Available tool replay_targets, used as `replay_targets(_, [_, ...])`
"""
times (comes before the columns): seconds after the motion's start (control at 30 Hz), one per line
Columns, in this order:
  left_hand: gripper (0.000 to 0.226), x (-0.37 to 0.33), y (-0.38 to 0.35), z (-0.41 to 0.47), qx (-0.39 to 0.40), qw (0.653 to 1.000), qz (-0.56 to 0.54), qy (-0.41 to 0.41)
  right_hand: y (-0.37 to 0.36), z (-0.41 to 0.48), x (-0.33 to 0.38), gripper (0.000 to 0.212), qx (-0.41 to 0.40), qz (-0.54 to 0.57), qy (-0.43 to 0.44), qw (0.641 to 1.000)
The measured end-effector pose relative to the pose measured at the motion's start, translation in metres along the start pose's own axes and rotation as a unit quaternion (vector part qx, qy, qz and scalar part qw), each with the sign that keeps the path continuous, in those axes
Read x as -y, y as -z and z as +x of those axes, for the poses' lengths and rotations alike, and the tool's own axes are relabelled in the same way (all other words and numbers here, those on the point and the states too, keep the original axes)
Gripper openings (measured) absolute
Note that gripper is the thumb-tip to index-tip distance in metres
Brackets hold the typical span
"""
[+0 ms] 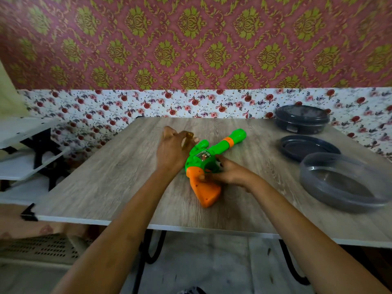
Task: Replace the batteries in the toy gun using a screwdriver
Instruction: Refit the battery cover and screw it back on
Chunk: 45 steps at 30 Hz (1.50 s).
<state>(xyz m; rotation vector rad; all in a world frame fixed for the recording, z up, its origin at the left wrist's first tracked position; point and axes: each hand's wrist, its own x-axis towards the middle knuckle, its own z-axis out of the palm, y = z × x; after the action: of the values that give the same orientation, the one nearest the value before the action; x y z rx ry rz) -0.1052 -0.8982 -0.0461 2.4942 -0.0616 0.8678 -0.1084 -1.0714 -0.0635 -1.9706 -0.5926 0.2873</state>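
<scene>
A green and orange toy gun (pixel 214 158) lies on the wooden table (pixel 118 179), barrel pointing to the far right, orange stock toward me. My left hand (pixel 172 149) grips a translucent amber screwdriver handle (pixel 187 138) just left of the gun's green body; the tip is hidden. My right hand (pixel 230 174) holds the gun at the grip, where green meets orange, thumb on the orange stock.
On the right of the table sit a closed dark round container (pixel 302 118), a dark lid (pixel 307 146) and an open grey round container (pixel 343 183). A white shelf unit (pixel 23 145) stands to the left. The near table edge runs just below my forearms.
</scene>
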Motion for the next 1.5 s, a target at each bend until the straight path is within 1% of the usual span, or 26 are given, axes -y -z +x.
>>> replay_targets(0.1, [0.038, 0.0, 0.011, 0.006, -0.025, 0.999, 0.028, 0.009, -0.01, 0.008, -0.004, 0.071, 0.011, -0.001, 0.026, 1.0])
replay_targets(0.23, [0.032, 0.011, 0.01, 0.006, -0.055, 0.998, -0.007, 0.01, -0.02, 0.021, -0.002, 0.072, 0.016, 0.013, 0.041, 0.999])
replay_targets(0.33, [0.023, 0.024, 0.004, 0.001, -0.045, 0.997, -0.046, 0.037, -0.032, 0.038, -0.001, 0.077, 0.02, 0.0, 0.032, 0.999])
replay_targets(0.47, [0.024, 0.047, 0.003, -0.005, -0.011, 0.997, -0.051, 0.061, -0.054, 0.068, -0.001, 0.084, 0.037, -0.007, 0.016, 0.999])
replay_targets(0.6, [0.026, 0.079, 0.012, -0.009, 0.01, 0.996, -0.021, 0.088, -0.08, 0.099, 0.003, 0.091, 0.059, -0.011, 0.007, 0.998])
replay_targets(0.7, [0.03, 0.106, 0.024, -0.011, -0.002, 0.995, 0.002, 0.096, -0.101, 0.122, 0.009, 0.089, 0.085, -0.005, 0.015, 0.996])
replay_targets(0.77, [0.033, 0.123, 0.034, -0.009, -0.008, 0.995, 0.011, 0.104, -0.116, 0.136, 0.016, 0.093, 0.103, -0.012, 0.017, 0.994])
replay_targets(0.83, [0.035, 0.142, 0.043, -0.005, -0.003, 0.994, 0.025, 0.107, -0.131, 0.151, 0.024, 0.102, 0.119, -0.023, 0.017, 0.993])
replay_targets(0.93, [0.036, 0.165, 0.055, 0.0, 0.002, 0.993, 0.042, 0.108, -0.15, 0.174, 0.028, 0.136, 0.133, -0.03, 0.018, 0.991])
replay_targets(0.97, [0.036, 0.171, 0.058, 0.001, 0.005, 0.993, 0.046, 0.11, -0.154, 0.182, 0.027, 0.142, 0.132, -0.032, 0.019, 0.991])
replay_targets(1.0, [0.037, 0.177, 0.061, 0.004, 0.007, 0.993, 0.049, 0.11, -0.158, 0.185, 0.031, 0.142, 0.132, -0.033, 0.018, 0.991])
replay_targets(1.1, [0.037, 0.191, 0.064, 0.009, 0.001, 0.992, 0.051, 0.112, -0.167, 0.194, 0.039, 0.124, 0.122, -0.048, 0.02, 0.991])
replay_targets(1.2, [0.036, 0.2, 0.065, 0.013, -0.012, 0.992, 0.043, 0.117, -0.171, 0.203, 0.044, 0.113, 0.114, -0.056, 0.016, 0.992])
replay_targets(1.27, [0.036, 0.203, 0.064, 0.015, -0.014, 0.991, 0.042, 0.124, -0.172, 0.207, 0.045, 0.11, 0.113, -0.06, 0.017, 0.992])
replay_targets(1.37, [0.036, 0.2, 0.064, 0.019, -0.003, 0.989, 0.06, 0.134, -0.17, 0.207, 0.043, 0.112, 0.116, -0.058, 0.009, 0.992])
replay_targets(1.5, [0.036, 0.195, 0.065, 0.021, 0.009, 0.987, 0.074, 0.144, -0.168, 0.201, 0.045, 0.103, 0.097, -0.06, 0.003, 0.993])
